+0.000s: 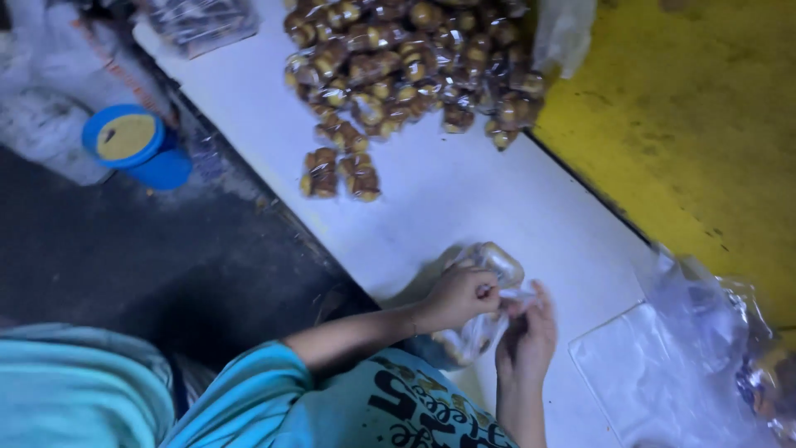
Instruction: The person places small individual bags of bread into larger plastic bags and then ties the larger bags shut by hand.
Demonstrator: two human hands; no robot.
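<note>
Two hands, left [458, 296] and right [526, 336], each grip closed on a clear bag of buns [489, 300] above the white desk [464, 195]; a loose pinch could spill buns near the edge.

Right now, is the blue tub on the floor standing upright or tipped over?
Upright: the blue tub stands on the dark floor, its round yellowish top facing up.

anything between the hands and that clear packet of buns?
Nothing visible. The left hand and right hand both already grip the clear packet directly, above the white table. The pile of wrapped buns lies apart, farther up the table.
</note>
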